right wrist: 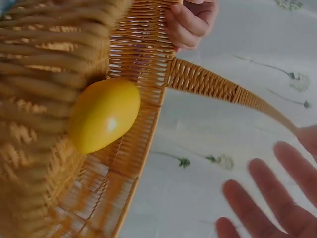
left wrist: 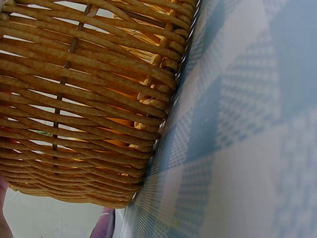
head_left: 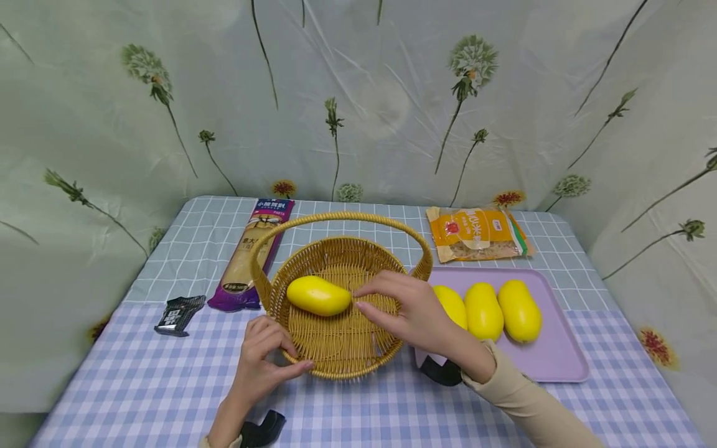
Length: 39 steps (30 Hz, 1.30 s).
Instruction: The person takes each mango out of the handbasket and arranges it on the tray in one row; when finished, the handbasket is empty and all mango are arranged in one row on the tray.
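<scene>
A wicker basket (head_left: 336,348) with a tall arched handle stands in the middle of the table. One yellow mango (head_left: 318,296) lies inside it, towards the left. My left hand (head_left: 263,353) grips the basket's near left rim, thumb along the edge; in the right wrist view those left fingers (right wrist: 188,25) curl over the rim. Over the basket's right side, my right hand (head_left: 411,308) reaches in with its fingertips close to the mango's right end. In the right wrist view the right fingers (right wrist: 272,193) are spread, with nothing between them, and the mango (right wrist: 109,114) sits apart from them.
On the right, a lilac tray (head_left: 554,367) carries more mangoes (head_left: 520,311), partly behind my right hand. An orange food bag (head_left: 478,233) lies behind the tray. Left of the basket are a purple pasta pack (head_left: 249,255) and a small black packet (head_left: 179,315).
</scene>
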Tool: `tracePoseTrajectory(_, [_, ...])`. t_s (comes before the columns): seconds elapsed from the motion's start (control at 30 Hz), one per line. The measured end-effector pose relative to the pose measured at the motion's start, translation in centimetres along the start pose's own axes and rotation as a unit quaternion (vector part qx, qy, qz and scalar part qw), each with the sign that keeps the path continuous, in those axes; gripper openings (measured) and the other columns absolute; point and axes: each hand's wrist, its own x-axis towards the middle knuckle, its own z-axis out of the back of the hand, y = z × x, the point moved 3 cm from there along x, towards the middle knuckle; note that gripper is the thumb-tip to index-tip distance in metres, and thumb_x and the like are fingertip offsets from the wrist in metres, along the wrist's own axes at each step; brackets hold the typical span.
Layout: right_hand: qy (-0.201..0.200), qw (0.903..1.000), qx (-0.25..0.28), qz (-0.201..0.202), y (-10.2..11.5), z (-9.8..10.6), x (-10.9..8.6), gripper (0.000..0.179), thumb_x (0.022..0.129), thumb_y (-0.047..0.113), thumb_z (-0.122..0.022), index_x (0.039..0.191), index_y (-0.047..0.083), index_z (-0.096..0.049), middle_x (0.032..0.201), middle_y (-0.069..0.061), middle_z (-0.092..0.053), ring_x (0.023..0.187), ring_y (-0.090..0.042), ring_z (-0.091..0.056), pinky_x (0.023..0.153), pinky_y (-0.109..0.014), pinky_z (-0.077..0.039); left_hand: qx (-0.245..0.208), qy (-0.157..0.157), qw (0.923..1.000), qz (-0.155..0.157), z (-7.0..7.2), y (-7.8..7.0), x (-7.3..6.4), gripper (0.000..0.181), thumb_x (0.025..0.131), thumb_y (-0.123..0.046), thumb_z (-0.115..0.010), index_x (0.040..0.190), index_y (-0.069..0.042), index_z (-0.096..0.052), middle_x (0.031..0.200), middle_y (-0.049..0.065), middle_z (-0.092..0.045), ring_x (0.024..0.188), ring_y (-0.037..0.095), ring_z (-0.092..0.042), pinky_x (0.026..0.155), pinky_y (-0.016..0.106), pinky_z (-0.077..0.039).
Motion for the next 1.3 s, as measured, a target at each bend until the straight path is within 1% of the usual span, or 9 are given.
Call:
tracePoseTrajectory(0.1, [0.037, 0.9987, -0.033, -0.008, 0.0, -0.9, 1.4, 0.016, 0.09, 0.028, -0.066, 0.103, 0.017, -0.07, 0.099, 0.008, -0.065, 0.093, -0.006, -0.058, 0.08, -0.025, -0.046, 0.002, 0.003, 1.0, -0.004, 0.0, 0.1, 0.2, 0.038, 0.078, -0.039, -0.078, 0.062, -0.014, -0.054, 0.064, -0.005, -0.054, 0.068, 0.015, -0.043, 0.084, 0.031, -0.026])
tracePoseTrajectory(0.2, [0.086, 0.9939, -0.062, -0.03, -0.3, -1.9, 2.8, 0.023, 0.09, 0.033, -0.065, 0.106, 0.017, -0.07, 0.102, 0.007, -0.065, 0.095, -0.008, -0.058, 0.082, -0.028, -0.045, 0.003, 0.006, 1.0, -0.006, -0.1, 0.1, 0.4, 0.038, 0.078, -0.039, -0.077, 0.062, -0.014, -0.053, 0.064, -0.005, -0.053, 0.068, 0.015, -0.043, 0.083, 0.031, -0.026])
tracePoseTrajectory(0.37, [0.182, 0.9746, -0.104, -0.079, -1.4, -3.5, 5.0, 0.031, 0.091, 0.037, -0.063, 0.114, 0.018, -0.068, 0.109, 0.004, -0.064, 0.101, -0.013, -0.057, 0.089, -0.033, -0.042, 0.001, 0.005, 1.0, -0.007, -0.2, 0.1, 0.5, 0.039, 0.078, -0.039, -0.077, 0.062, -0.013, -0.053, 0.064, -0.004, -0.053, 0.068, 0.015, -0.044, 0.082, 0.031, -0.027])
tracePoseTrajectory(0.5, [0.23, 0.9598, -0.114, -0.113, -2.8, -4.8, 6.1, 0.034, 0.09, 0.038, -0.065, 0.118, 0.018, -0.066, 0.115, 0.003, -0.064, 0.106, -0.015, -0.057, 0.091, -0.033, -0.042, 0.004, 0.005, 1.0, -0.004, -0.2, 0.1, 0.4, 0.039, 0.079, -0.04, -0.076, 0.062, -0.014, -0.053, 0.064, -0.005, -0.053, 0.068, 0.015, -0.044, 0.082, 0.031, -0.027])
tracePoseTrajectory(0.77, [0.283, 0.9376, -0.122, -0.162, -5.0, -7.3, 7.1, 0.044, 0.086, 0.038, -0.07, 0.123, 0.015, -0.063, 0.12, -0.001, -0.062, 0.109, -0.019, -0.056, 0.089, -0.034, -0.044, 0.002, 0.005, 1.0, 0.001, -0.1, 0.1, 0.2, 0.038, 0.078, -0.04, -0.077, 0.062, -0.014, -0.054, 0.064, -0.005, -0.054, 0.069, 0.015, -0.045, 0.083, 0.031, -0.027])
tracePoseTrajectory(0.9, [0.302, 0.9264, -0.13, -0.184, -5.7, -8.2, 7.3, 0.05, 0.084, 0.041, -0.071, 0.126, 0.017, -0.061, 0.122, -0.002, -0.06, 0.107, -0.017, -0.056, 0.085, -0.032, -0.045, 0.001, 0.004, 1.0, 0.005, -0.1, 0.0, 0.1, 0.038, 0.078, -0.04, -0.077, 0.062, -0.014, -0.054, 0.064, -0.004, -0.055, 0.069, 0.015, -0.045, 0.085, 0.031, -0.027])
tracePoseTrajectory(0.97, [0.308, 0.9222, -0.134, -0.192, -6.0, -8.6, 7.3, 0.053, 0.082, 0.043, -0.072, 0.127, 0.018, -0.06, 0.119, -0.002, -0.06, 0.102, -0.015, -0.056, 0.08, -0.031, -0.046, 0.001, 0.005, 1.0, 0.007, -0.1, 0.0, 0.1, 0.038, 0.078, -0.04, -0.077, 0.062, -0.014, -0.054, 0.065, -0.004, -0.055, 0.069, 0.015, -0.044, 0.085, 0.031, -0.027])
tracePoseTrajectory(1.13, [0.308, 0.9165, -0.145, -0.209, -6.3, -9.3, 7.4, 0.055, 0.08, 0.046, -0.073, 0.126, 0.021, -0.06, 0.111, -0.001, -0.059, 0.092, -0.012, -0.055, 0.071, -0.028, -0.044, 0.003, 0.006, 0.9999, 0.012, 0.0, -0.1, 0.0, 0.038, 0.078, -0.04, -0.077, 0.062, -0.014, -0.055, 0.064, -0.005, -0.054, 0.069, 0.014, -0.045, 0.085, 0.031, -0.027])
tracePoseTrajectory(1.3, [0.305, 0.9158, -0.145, -0.218, -6.5, -9.8, 7.4, 0.054, 0.08, 0.046, -0.073, 0.125, 0.02, -0.058, 0.111, -0.002, -0.061, 0.091, -0.013, -0.056, 0.07, -0.03, -0.044, 0.004, 0.004, 0.9999, 0.014, 0.1, -0.1, -0.1, 0.038, 0.077, -0.04, -0.077, 0.062, -0.014, -0.055, 0.064, -0.005, -0.054, 0.069, 0.014, -0.045, 0.086, 0.031, -0.027])
